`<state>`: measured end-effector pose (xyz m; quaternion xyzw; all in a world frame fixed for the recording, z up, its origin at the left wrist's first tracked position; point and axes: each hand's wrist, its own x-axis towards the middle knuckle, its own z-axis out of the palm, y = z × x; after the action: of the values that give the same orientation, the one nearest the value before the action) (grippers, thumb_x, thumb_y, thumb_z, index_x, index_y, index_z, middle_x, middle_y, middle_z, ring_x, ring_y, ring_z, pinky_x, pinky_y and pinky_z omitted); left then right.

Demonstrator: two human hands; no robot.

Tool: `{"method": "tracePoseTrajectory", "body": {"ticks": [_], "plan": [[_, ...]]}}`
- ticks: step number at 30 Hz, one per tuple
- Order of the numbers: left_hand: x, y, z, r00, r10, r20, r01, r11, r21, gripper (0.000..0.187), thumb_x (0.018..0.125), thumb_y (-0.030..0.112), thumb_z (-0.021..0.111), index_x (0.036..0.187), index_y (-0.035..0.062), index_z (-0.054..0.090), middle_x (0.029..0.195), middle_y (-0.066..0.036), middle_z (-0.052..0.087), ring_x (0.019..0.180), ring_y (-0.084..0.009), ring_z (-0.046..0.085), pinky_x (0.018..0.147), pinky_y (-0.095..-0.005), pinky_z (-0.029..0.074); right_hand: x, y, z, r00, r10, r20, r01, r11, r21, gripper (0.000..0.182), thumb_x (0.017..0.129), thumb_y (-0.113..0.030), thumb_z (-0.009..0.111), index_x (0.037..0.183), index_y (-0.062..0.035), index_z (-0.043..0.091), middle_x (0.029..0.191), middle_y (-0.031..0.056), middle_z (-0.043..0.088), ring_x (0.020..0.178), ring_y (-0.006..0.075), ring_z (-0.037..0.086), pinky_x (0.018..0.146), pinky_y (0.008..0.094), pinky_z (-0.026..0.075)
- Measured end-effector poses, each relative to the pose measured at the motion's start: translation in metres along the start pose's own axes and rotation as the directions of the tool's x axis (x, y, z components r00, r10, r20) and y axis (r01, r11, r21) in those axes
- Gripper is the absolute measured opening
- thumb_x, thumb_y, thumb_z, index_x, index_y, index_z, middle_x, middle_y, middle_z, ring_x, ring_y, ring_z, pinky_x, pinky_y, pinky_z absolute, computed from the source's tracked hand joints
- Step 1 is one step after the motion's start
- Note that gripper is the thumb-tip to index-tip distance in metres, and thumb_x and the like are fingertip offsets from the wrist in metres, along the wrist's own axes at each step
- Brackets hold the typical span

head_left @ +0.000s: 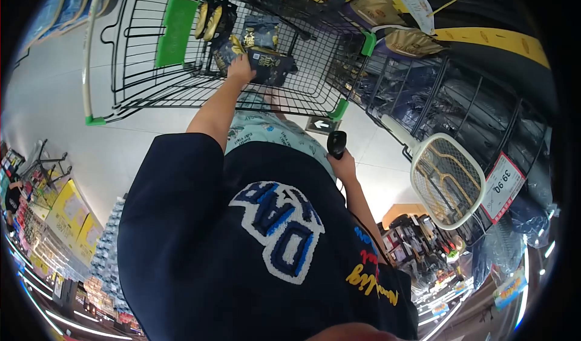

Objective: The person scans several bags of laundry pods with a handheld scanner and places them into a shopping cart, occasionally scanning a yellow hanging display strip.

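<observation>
My left hand [241, 69] reaches into the wire shopping cart [138, 92], its fingers closed on the edge of a dark printed package [273, 68] with gold marks. Several more dark-and-gold packages lie in the cart around it, including an upright-looking navy one [261, 31] just beyond. Part of a yellow-and-dark pack [229, 51] shows beside my fingers. Down by my right side, my right hand [344, 166] is wrapped around a black handheld device that looks like a barcode scanner [336, 142]. What the scanner points at cannot be made out.
A wire rack [423, 92] with plastic-wrapped goods stands close on the right. From it hang an electric mosquito swatter [449, 180] and a price card [503, 188]. Gold bags [411, 42] sit above. Stacked goods with yellow signs [68, 217] stand at lower left.
</observation>
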<state>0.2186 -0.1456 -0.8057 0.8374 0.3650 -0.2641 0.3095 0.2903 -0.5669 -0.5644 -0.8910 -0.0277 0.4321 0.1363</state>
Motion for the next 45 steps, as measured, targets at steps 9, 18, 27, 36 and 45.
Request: {"method": "tracePoseTrajectory", "body": {"ticks": [9,18,27,36,45], "plan": [[0.049,0.053,-0.003,0.974,0.147,0.174,-0.201,0.914,0.352,0.087,0.077,0.041,0.083,0.148,0.0114,0.043,0.149,-0.015,0.049,0.141,-0.0361,0.04,0.114,-0.0516,0.035,-0.036,0.028,-0.005,0.985,0.169,0.045,-0.173,0.98,0.101,0.041,0.079,-0.03,0.076,0.106,0.001,0.068,0.078,0.0148,0.072,0.072,0.0251,0.071,0.07,0.0373,0.054],[0.009,0.047,-0.014,0.932,0.267,0.246,-0.326,0.913,0.245,0.06,0.075,0.041,0.083,0.125,0.0108,0.069,0.128,-0.013,0.068,0.118,-0.0309,0.065,0.092,-0.0444,0.055,-0.009,-0.005,-0.007,0.998,-0.032,0.061,0.029,0.999,0.046,0.047,0.077,-0.031,0.077,0.112,-0.0012,0.067,0.096,0.0216,0.074,0.093,0.0373,0.072,0.083,0.0422,0.055],[-0.09,0.018,-0.138,0.961,0.173,-0.215,-0.276,0.606,-0.746,0.068,0.076,0.047,0.085,0.119,-0.0009,0.065,0.099,-0.011,0.074,0.086,-0.019,0.069,0.082,-0.0321,0.052,-0.007,-0.187,-0.038,0.788,-0.576,0.218,0.566,0.817,0.112,0.042,0.073,-0.016,0.079,0.11,0.0003,0.068,0.093,0.0191,0.073,0.088,0.0322,0.072,0.08,0.0397,0.054],[-0.231,0.027,-0.24,0.918,0.103,-0.383,-0.393,0.362,-0.845,0.061,0.092,0.038,0.075,0.132,-0.0044,0.056,0.117,-0.011,0.069,0.106,-0.0155,0.063,0.095,-0.0327,0.05,-0.006,-0.249,-0.06,0.726,-0.688,0.01,0.605,0.645,0.466,0.028,0.084,-0.018,0.081,0.102,0.0006,0.07,0.088,0.0112,0.074,0.083,0.0191,0.07,0.072,0.0343,0.054],[-0.305,0.056,-0.238,0.89,0.451,0.069,0.176,-0.2,-0.964,0.061,0.108,0.055,0.032,0.141,0.0081,0.054,0.13,-0.011,0.066,0.112,-0.0204,0.067,0.094,-0.0373,0.056,-0.038,-0.313,-0.063,0.631,-0.773,-0.06,0.486,0.334,0.808,0.044,0.091,-0.008,0.073,0.133,-0.001,0.06,0.126,0.0089,0.067,0.104,0.0187,0.068,0.067,0.0304,0.059]]}}
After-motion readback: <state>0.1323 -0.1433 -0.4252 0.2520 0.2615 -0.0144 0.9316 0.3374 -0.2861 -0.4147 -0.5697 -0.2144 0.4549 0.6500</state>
